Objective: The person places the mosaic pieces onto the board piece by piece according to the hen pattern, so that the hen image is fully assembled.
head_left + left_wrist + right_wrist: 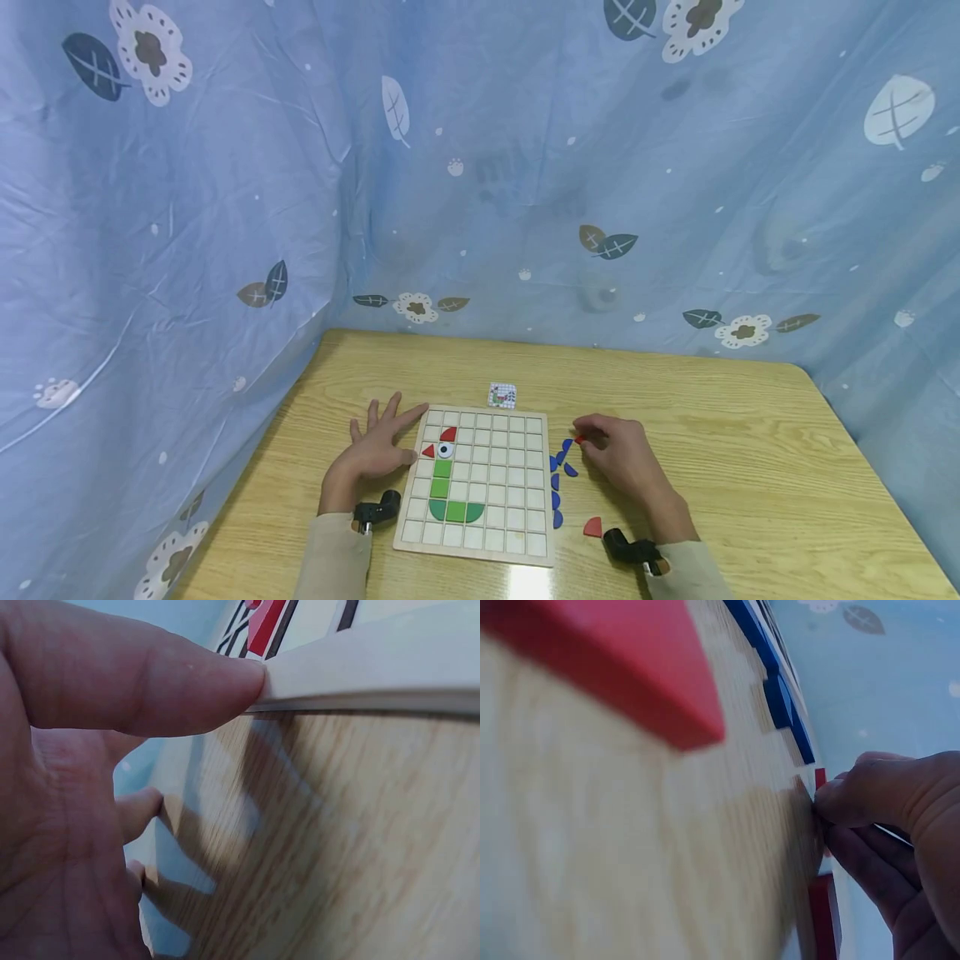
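A wooden grid board (508,500) lies on the table, with a red triangle (428,451), a red quarter-round piece (448,434), an eye tile (446,450), green squares (440,487) and dark green quarter-rounds (475,512) in its cells. My left hand (377,448), fingers spread, rests at the board's left side; its thumb (202,690) touches the edge in the left wrist view. Right of the board, my right hand (618,454) pinches a small red piece (820,778) between thumb and fingertips. Most of that piece is hidden, so its shape is unclear.
Several blue rounded pieces (556,500) lie along the board's right edge. A red quarter-round (592,527) sits nearer the right wrist. Behind the board is a small printed card (502,395). A blue patterned curtain (480,208) hangs behind the wooden table (720,417).
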`<move>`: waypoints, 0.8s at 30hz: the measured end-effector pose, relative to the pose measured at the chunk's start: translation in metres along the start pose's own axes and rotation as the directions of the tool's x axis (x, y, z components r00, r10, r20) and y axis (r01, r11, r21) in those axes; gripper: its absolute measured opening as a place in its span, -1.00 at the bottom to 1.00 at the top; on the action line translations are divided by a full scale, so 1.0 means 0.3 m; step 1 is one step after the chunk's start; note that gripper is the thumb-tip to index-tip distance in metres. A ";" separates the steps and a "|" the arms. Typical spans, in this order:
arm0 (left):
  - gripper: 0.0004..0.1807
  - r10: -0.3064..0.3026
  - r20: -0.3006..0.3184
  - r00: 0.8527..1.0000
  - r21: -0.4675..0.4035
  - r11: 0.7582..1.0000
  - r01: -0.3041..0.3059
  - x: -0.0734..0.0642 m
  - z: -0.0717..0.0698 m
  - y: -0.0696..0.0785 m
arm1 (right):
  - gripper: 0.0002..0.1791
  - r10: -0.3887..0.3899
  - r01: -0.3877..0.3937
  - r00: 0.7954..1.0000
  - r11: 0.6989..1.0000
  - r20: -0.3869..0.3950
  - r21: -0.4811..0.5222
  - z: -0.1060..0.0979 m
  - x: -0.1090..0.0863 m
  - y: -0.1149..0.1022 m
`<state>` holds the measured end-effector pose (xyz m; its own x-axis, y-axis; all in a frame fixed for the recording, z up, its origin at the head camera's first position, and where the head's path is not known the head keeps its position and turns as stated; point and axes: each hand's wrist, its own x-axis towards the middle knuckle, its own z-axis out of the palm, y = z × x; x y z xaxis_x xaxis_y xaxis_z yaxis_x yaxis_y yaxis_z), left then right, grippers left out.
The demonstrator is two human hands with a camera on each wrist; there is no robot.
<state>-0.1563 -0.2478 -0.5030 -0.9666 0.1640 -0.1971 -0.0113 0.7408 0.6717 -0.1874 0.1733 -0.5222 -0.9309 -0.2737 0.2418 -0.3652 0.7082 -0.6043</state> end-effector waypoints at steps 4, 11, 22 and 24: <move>-0.05 0.002 0.002 1.000 -0.001 1.000 -0.002 0.000 0.001 -0.001 | -0.68 0.047 -0.047 0.999 0.999 0.003 0.020 -0.018 -0.030 -0.012; -0.05 0.001 0.003 1.000 0.000 1.000 -0.001 0.004 -0.001 -0.007 | -0.68 0.008 -0.013 1.000 0.985 0.031 0.173 -0.033 -0.093 -0.079; -0.05 0.007 -0.004 1.000 0.001 1.000 -0.007 0.006 0.001 -0.010 | -0.67 -0.212 0.190 0.975 0.952 0.072 0.239 0.048 -0.166 -0.236; -0.06 0.007 -0.006 1.000 0.001 1.000 -0.007 0.006 0.002 -0.009 | -0.67 -0.241 0.215 0.967 0.945 0.080 0.247 0.069 -0.171 -0.264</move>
<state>-0.1580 -0.2490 -0.5058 -0.9680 0.1660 -0.1882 -0.0038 0.7403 0.6723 -0.1108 0.1178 -0.5025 -0.8128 -0.4873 0.3192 -0.5470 0.4497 -0.7061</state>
